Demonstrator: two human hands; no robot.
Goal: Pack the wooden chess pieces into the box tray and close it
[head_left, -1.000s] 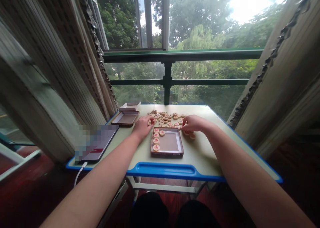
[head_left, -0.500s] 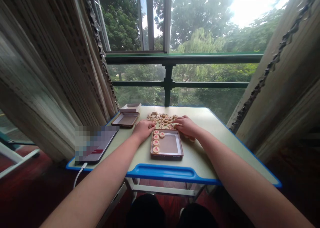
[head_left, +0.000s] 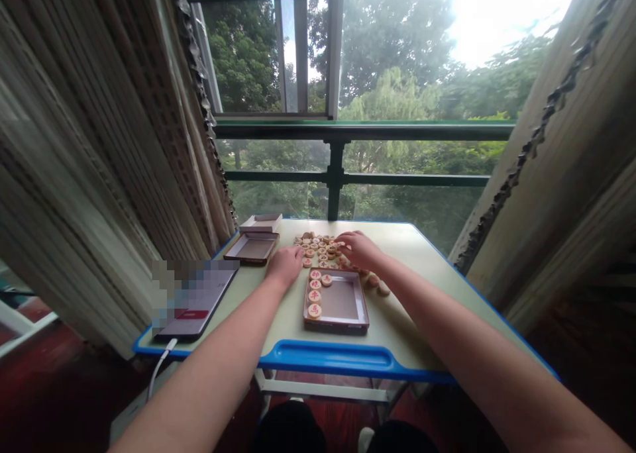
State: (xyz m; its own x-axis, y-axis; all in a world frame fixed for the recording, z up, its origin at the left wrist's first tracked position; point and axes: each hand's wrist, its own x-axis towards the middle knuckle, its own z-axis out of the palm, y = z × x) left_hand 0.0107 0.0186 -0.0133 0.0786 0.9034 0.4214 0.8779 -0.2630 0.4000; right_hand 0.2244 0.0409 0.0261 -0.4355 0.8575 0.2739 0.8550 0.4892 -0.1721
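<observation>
Round wooden Chinese chess pieces (head_left: 322, 257) with red characters lie in a loose heap on the table. Nearer me stands a shallow box (head_left: 342, 300); several pieces form a column along its left side, and one more sits beside the top of that column. My left hand (head_left: 287, 265) rests at the heap's left edge, its fingers bent and pressed together; whatever is in them is hidden. Over the heap's right side reaches my right hand (head_left: 362, 250), fingers stretched and a little apart, the fingertips close to the pieces. A few pieces (head_left: 377, 285) lie under and beside my right wrist.
An open box part (head_left: 252, 248) and a pale tray (head_left: 261, 223) are at the table's back left. A laptop-like grey device (head_left: 199, 307) with a white cable (head_left: 159, 367) lies at the left edge. A blue pencil groove (head_left: 335, 356) lines the table's front.
My right hand has lifted slightly and moved a little further over the heap. My left hand has drawn back a little to the left. The view has tilted up slightly. The boxed pieces look unchanged.
</observation>
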